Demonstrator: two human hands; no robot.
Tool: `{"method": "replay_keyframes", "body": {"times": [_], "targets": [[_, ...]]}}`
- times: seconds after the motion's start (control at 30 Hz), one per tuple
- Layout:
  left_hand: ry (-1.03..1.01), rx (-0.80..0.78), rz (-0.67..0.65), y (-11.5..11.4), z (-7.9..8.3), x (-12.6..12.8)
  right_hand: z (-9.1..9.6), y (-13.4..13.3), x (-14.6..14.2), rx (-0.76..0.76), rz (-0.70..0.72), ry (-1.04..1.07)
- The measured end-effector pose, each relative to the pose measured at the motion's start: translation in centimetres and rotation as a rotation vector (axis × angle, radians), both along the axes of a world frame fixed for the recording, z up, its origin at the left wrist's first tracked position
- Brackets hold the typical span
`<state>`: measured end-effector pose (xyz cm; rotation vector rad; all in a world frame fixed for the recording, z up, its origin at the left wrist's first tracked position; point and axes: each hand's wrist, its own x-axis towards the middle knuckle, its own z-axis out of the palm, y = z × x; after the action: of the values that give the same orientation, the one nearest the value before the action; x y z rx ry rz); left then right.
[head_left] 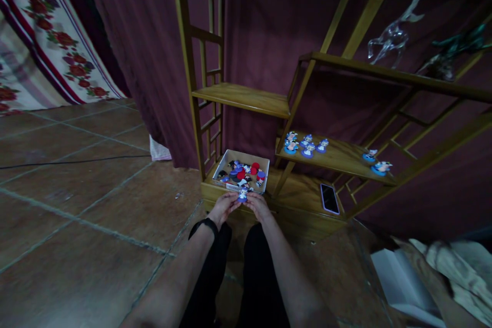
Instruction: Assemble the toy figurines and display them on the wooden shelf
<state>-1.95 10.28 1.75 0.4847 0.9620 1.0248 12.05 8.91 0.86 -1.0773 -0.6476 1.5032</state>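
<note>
From the head camera, the left hand (225,206) and the right hand (258,206) meet in the near middle, just in front of the lowest board of a wooden shelf (246,98). Both hands pinch one small blue figurine (242,195) between their fingertips. It sits at the near edge of an open white box (220,167) filled with more red and blue pieces. A black band (209,224) circles the left wrist. To the right, a phone (329,198) lies flat on the same board. Higher and farther right, a row of standing figurines (306,145) lines a middle board.
</note>
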Motion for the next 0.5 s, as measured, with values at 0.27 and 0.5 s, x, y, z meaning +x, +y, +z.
{"method": "replay_keyframes", "body": {"times": [0.27,0.5], "targets": [[0.003,-0.006,0.016,-0.24,0.37,-0.14,0.54,-0.49,-0.51,0.002,0.020,0.033],[-0.033,-0.005,-0.003,-0.10,0.06,-0.23,0.46,-0.44,-0.66,-0.038,0.003,0.024]]}}
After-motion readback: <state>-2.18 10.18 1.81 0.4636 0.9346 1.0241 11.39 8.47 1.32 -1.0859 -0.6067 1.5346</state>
